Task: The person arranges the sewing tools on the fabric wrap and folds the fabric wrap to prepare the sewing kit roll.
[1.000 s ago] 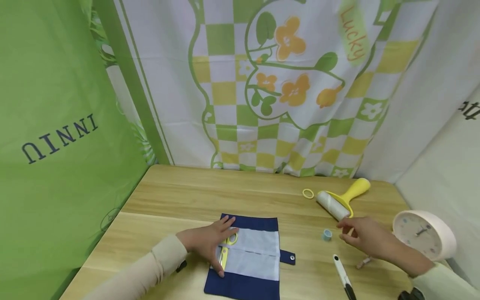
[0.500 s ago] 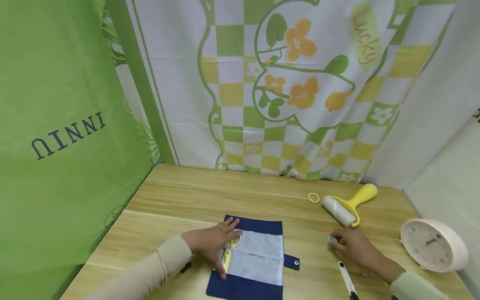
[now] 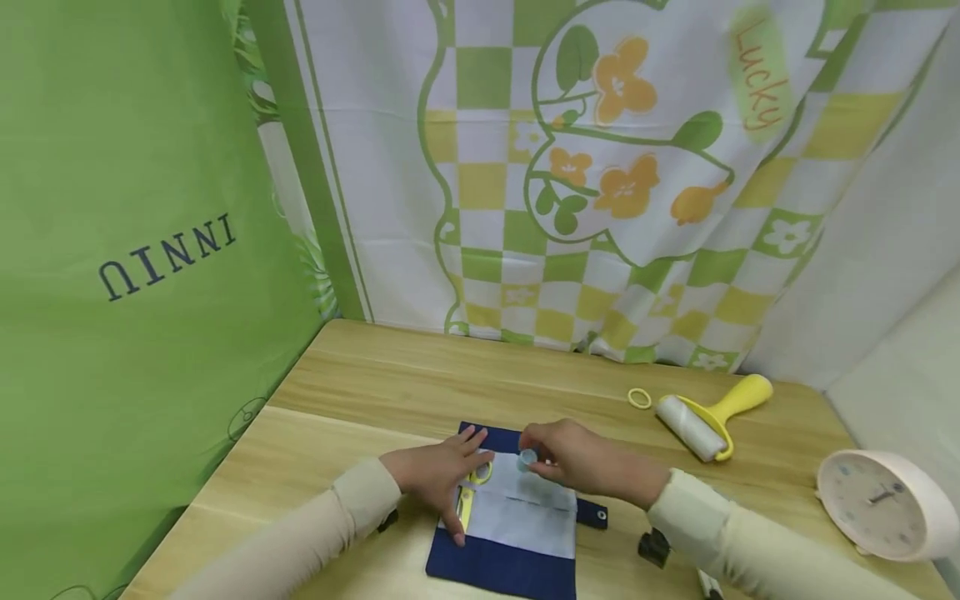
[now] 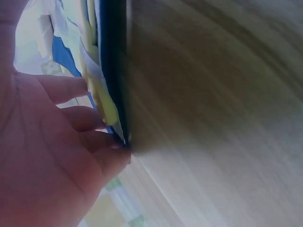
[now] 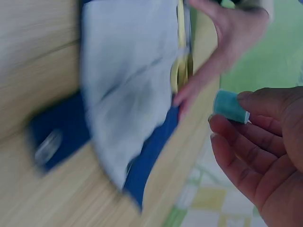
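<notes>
A navy fabric pouch point(image 3: 502, 567) lies unfolded on the table, its pale grey inner pockets facing up and a snap strap point(image 3: 592, 513) sticking out to the right. Yellow-handled scissors point(image 3: 467, 502) sit along its left side, held by a band. My left hand point(image 3: 435, 477) rests with spread fingers over the scissors and the pouch's left edge. Above the pouch's upper pocket, my right hand point(image 3: 592, 457) pinches a small light-blue thread spool point(image 5: 230, 106) between thumb and fingers. The spool looks clear of the cloth in the right wrist view.
A lint roller point(image 3: 690, 428) with a yellow handle and a yellow ring point(image 3: 639, 398) lie at the back right. A pale pink clock point(image 3: 873, 502) stands at the right edge. Partly under my right sleeve is a white-and-black slim tool point(image 3: 708, 585). Curtains border the table.
My right hand took hold of the thread spool from the table at the right and carried it left over the pouch. The left hand stays on the pouch.
</notes>
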The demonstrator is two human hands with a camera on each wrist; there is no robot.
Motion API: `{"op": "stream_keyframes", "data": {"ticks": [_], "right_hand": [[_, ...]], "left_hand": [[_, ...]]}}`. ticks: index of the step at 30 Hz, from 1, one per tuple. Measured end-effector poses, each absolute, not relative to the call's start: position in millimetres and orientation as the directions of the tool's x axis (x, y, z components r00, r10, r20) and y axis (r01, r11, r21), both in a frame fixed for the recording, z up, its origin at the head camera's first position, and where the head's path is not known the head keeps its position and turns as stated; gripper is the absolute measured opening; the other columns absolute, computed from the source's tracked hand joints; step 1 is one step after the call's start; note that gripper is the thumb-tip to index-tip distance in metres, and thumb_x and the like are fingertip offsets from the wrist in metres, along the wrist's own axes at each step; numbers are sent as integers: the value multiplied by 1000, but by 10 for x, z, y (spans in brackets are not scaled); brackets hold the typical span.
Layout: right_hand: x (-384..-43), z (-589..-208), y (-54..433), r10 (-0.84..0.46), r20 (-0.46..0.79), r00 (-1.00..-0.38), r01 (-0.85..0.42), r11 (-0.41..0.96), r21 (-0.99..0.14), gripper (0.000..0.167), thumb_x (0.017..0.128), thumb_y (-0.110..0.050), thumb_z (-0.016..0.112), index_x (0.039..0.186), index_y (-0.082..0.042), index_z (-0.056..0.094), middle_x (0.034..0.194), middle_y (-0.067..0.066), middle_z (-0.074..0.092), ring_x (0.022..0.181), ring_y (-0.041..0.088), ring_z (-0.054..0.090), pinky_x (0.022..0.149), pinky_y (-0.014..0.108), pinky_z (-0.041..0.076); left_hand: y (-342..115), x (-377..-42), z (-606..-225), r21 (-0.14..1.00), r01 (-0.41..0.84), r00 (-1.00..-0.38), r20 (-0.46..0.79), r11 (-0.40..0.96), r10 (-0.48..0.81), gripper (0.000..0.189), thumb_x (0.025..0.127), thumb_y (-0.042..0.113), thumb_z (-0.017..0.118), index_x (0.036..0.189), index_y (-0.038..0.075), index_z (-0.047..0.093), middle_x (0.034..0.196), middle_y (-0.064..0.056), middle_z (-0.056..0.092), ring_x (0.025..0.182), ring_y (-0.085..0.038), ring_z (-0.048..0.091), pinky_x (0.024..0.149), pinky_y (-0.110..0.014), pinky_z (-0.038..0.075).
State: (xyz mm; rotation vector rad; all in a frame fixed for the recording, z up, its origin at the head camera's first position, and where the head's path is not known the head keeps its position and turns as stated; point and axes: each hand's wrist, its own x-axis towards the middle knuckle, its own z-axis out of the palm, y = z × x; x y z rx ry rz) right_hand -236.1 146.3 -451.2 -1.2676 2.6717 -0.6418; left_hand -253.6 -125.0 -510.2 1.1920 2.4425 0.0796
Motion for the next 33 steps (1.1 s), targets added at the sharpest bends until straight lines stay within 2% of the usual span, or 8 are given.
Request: {"op": "stream_keyframes", "data": {"ticks": [5, 9, 13, 18, 22, 26, 30, 33], "right_hand": [[-2483, -4748, 1157, -814, -3, -580, -779, 557, -288, 18, 92, -14, 72, 109, -13, 71, 101, -3, 75, 87, 5, 68, 75, 22, 56], [-2492, -4895, 1101, -824, -65, -562, -783, 556, -280, 17, 90, -12, 74, 106, -14, 70, 97, -4, 75, 81, 0, 66, 71, 19, 54], [-2513, -4935, 1075, -833, -36, -552, -779, 530, -336, 25, 88, -7, 74, 113, -12, 69, 97, -3, 76, 79, -1, 65, 70, 17, 53], [-2588, -4954, 1031, -821, -20, -571, -717, 510, -475, 22, 85, -8, 74, 107, -10, 72, 97, -1, 76, 81, 1, 66, 72, 16, 53], [-2636, -4987, 1033, -785, -57, -617, -608, 521, -599, 18, 84, -8, 75, 102, -9, 72, 96, 2, 75, 84, 2, 67, 74, 17, 54], [-2688, -5004, 1067, -728, -108, -677, -482, 549, -683, 14, 86, -11, 77, 99, -7, 72, 91, 2, 75, 79, 3, 66, 70, 18, 54], [-2727, -4991, 1077, -697, -151, -701, -418, 573, -704, 12, 86, -14, 79, 93, -7, 75, 84, 1, 75, 73, 3, 65, 66, 20, 53], [-2755, -5003, 1066, -702, -169, -692, -423, 584, -693, 8, 87, -16, 78, 89, -8, 77, 81, -1, 76, 69, 1, 62, 63, 19, 52]], "left_hand": [[-1150, -2559, -5096, 212, 747, -540, -361, 630, 761, 129, 66, 73, 79, 162, 15, 15, 168, -23, 3, 156, -42, 6, 125, -48, 25], [-1134, -2559, -5106, 231, 739, -540, -358, 633, 762, 130, 67, 72, 78, 163, 19, 10, 168, -23, 1, 156, -43, 4, 125, -49, 25], [-1121, -2561, -5084, 153, 758, -556, -357, 634, 751, 133, 66, 77, 76, 162, 13, 11, 167, -25, 6, 155, -44, 9, 125, -47, 26], [-1101, -2569, -5013, 71, 764, -567, -398, 641, 721, 133, 65, 79, 75, 162, 9, 14, 166, -26, 9, 156, -43, 9, 126, -47, 24], [-1107, -2579, -4985, 92, 755, -568, -403, 650, 717, 131, 66, 78, 75, 161, 8, 19, 167, -25, 7, 156, -41, 6, 127, -46, 21], [-1118, -2580, -4986, 121, 750, -571, -377, 650, 729, 129, 65, 76, 77, 159, 6, 23, 167, -24, 9, 156, -42, 8, 127, -46, 22], [-1151, -2567, -5012, 151, 741, -567, -379, 654, 731, 129, 65, 75, 78, 160, 6, 22, 168, -23, 8, 156, -41, 7, 126, -47, 21], [-1189, -2543, -5031, 180, 731, -563, -387, 658, 731, 129, 66, 74, 78, 160, 6, 22, 168, -22, 6, 156, -41, 5, 126, -48, 21]]}}
